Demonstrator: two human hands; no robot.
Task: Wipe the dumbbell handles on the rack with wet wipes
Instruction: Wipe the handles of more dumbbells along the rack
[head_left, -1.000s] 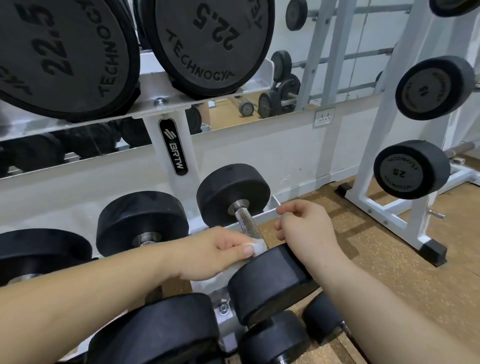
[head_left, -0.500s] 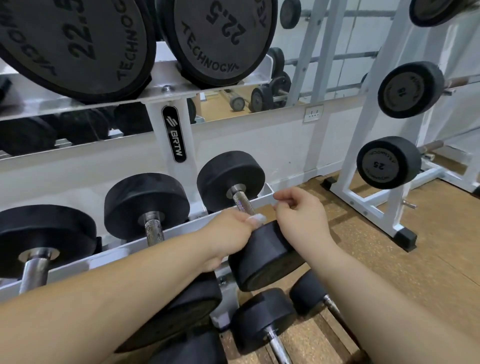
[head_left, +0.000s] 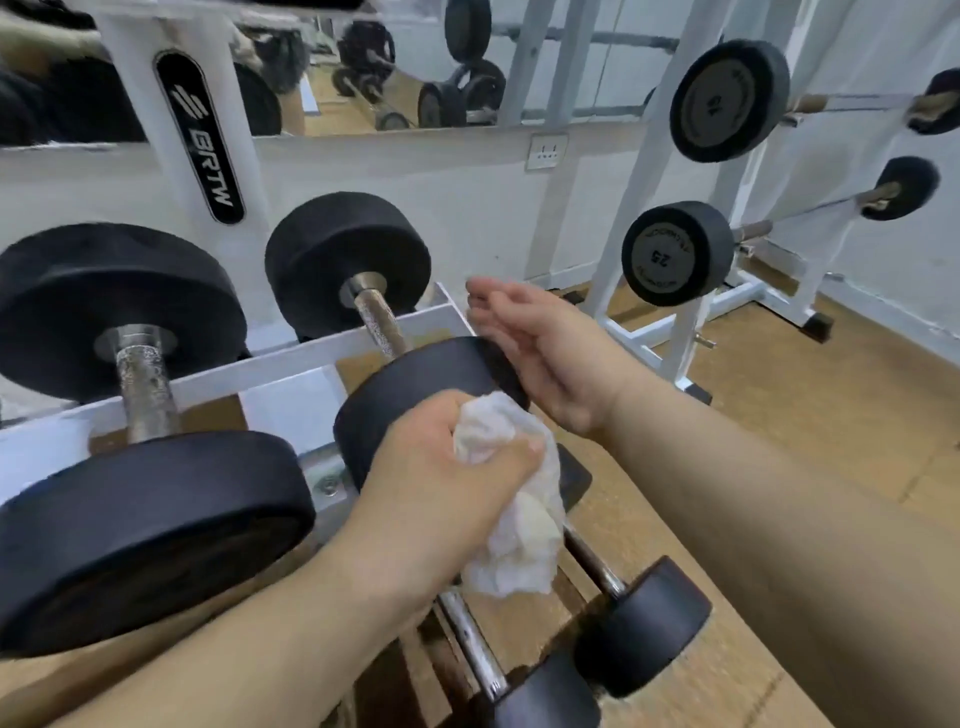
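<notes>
From the head camera I have my left hand (head_left: 457, 467) low in the middle, fingers and thumb curled tight round a crumpled white wipe (head_left: 511, 519). The loose end of the wipe hangs down below the fist. The fist sits in front of the near head of the rightmost dumbbell (head_left: 426, 384) on the white rack (head_left: 291, 364). That dumbbell's knurled handle (head_left: 378, 325) runs up and away from the head, bare, with the wipe well short of it. My right hand (head_left: 545, 353) lies at the right edge of the same head, fingers loosely stretched toward the left and holding nothing I can make out. The fingertips are blurred, and I cannot tell whether the palm touches the rubber. A second dumbbell (head_left: 143, 384) rests just to the left on the same shelf. Lower dumbbells (head_left: 644, 623) lie beneath the wipe. A side rack (head_left: 654, 332) with round weights stands on the brown floor (head_left: 779, 415) to the right.
</notes>
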